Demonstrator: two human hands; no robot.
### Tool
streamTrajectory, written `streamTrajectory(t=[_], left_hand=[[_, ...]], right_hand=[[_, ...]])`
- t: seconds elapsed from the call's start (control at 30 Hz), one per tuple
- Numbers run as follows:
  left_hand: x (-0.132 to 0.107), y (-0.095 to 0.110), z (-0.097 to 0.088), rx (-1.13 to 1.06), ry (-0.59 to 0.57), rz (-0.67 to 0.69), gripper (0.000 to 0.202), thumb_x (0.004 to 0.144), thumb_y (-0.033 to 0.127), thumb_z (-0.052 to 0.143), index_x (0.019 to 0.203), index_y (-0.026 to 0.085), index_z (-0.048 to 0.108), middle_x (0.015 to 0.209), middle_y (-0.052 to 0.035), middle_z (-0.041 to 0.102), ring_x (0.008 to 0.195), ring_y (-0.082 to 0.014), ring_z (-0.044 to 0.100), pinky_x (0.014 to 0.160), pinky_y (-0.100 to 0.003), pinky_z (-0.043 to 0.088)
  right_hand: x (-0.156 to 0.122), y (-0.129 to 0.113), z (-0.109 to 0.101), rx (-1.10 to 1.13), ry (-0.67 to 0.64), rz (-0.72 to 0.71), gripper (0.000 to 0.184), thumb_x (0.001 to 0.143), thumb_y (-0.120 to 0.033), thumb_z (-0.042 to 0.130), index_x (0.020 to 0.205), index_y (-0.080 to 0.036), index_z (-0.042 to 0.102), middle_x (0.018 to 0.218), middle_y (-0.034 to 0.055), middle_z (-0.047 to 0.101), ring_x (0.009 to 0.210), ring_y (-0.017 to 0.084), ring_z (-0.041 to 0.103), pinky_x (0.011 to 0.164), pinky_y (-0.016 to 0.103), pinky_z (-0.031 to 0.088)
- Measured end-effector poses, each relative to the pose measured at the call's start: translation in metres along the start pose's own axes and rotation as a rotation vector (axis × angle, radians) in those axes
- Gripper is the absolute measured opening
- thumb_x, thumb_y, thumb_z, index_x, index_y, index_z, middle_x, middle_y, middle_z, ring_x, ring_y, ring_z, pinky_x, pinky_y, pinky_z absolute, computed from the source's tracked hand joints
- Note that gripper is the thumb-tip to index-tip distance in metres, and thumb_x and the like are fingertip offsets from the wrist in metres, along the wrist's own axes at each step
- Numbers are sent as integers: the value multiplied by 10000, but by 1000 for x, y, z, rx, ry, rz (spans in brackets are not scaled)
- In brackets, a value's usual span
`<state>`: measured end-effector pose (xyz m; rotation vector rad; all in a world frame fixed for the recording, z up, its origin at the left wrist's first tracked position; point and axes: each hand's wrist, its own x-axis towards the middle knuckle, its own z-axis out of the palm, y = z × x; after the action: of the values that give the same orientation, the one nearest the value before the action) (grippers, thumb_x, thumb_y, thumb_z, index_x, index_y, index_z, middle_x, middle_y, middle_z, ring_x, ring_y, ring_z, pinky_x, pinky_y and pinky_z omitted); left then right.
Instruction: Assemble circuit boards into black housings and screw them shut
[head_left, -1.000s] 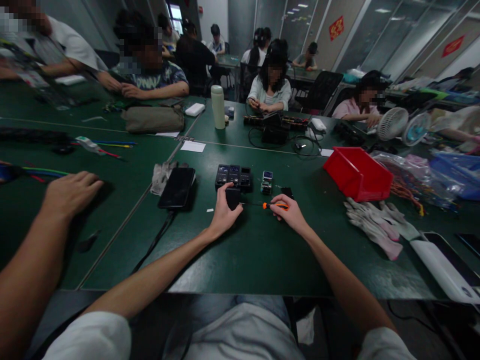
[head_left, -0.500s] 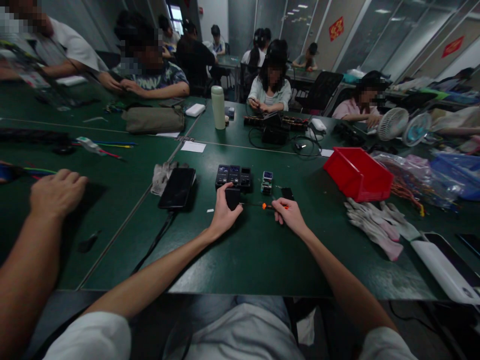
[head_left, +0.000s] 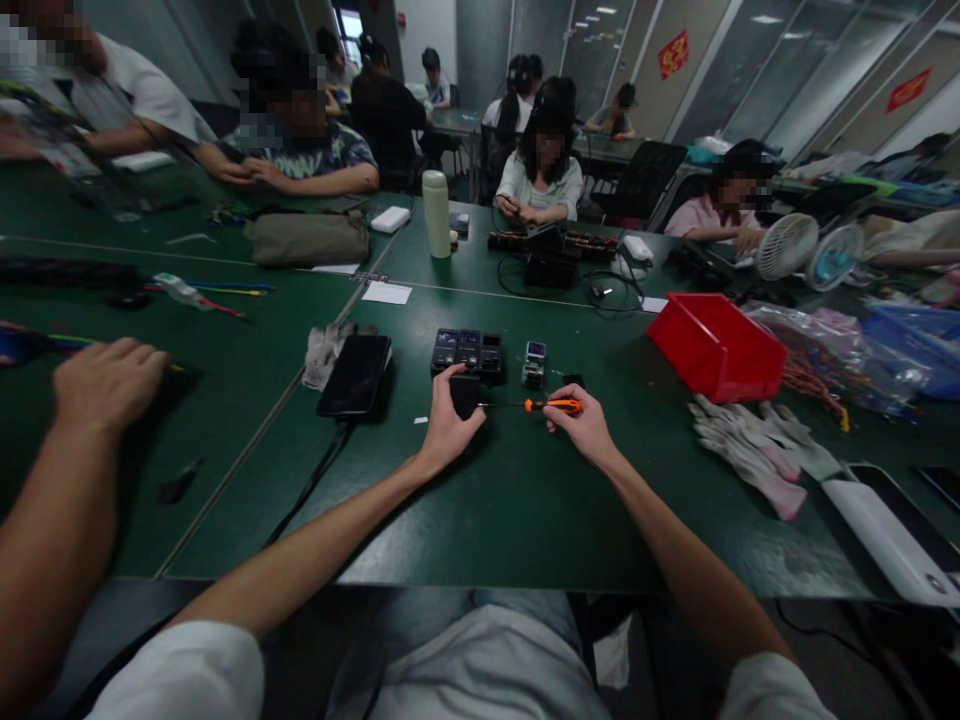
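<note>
My left hand [head_left: 448, 424] is closed on a small black box [head_left: 466, 394] that rests on the green table [head_left: 525, 500]. My right hand [head_left: 583, 428] pinches an orange-handled screwdriver [head_left: 553, 405], held level with its thin shaft pointing left into the side of the box. Just behind the box sits a black module with small screens [head_left: 468, 352], with a small green-and-silver part [head_left: 533, 365] to its right and a little black piece [head_left: 574, 381] by my right fingers.
A black phone [head_left: 354, 374] and a grey cloth [head_left: 324, 350] lie left of the box. A red bin [head_left: 716, 346], grey gloves [head_left: 757, 448] and a white device [head_left: 892, 535] are on the right. A neighbour's arm and fist [head_left: 105, 385] rest at far left. Several people sit opposite.
My right hand has lifted the screwdriver slightly, showing more of its orange handle. The neighbour's hand at left has curled and pulled back to the left.
</note>
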<state>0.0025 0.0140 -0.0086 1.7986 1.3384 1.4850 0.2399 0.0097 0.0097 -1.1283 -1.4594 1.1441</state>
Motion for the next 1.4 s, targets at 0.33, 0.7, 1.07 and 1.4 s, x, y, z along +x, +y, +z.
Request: streamTrajectory(t=[0.33, 0.7, 1.07, 1.4], left_hand=[[-1, 2, -2, 2, -12, -2, 611, 721, 153, 613, 1284, 212, 384, 1253, -86, 443, 1199, -229, 456, 1082, -413, 344], [1, 2, -3, 7, -13, -14, 590, 732, 189, 633, 1269, 212, 390, 1246, -85, 443, 1190, -230, 457, 1062, -410, 355], [1, 1, -2, -3, -11, -33, 577, 718, 162, 626, 1248, 215, 403, 1212, -77, 452, 1163, -232, 467, 1033, -401, 373], [1, 1, -2, -6, -7, -40, 574, 722, 166, 625, 1248, 215, 401, 1219, -81, 449, 1164, -234, 467, 1037, -408, 371]], right_hand=[[-2, -2, 1, -29, -90, 70, 299, 834, -473, 586, 866, -177, 556, 565, -33, 572, 415, 96, 519, 401, 209, 401], [0, 1, -1, -14, -50, -1, 268, 802, -406, 653, 893, -190, 521, 688, -19, 594, 576, 114, 583, 547, 245, 480], [-1, 4, -2, 18, -55, -21, 383, 753, -396, 699, 1005, -228, 464, 814, -32, 580, 571, 94, 551, 523, 229, 469], [-2, -1, 1, -51, -47, 45, 330, 835, -518, 572, 828, -191, 523, 514, -49, 545, 411, 91, 482, 408, 200, 372]])
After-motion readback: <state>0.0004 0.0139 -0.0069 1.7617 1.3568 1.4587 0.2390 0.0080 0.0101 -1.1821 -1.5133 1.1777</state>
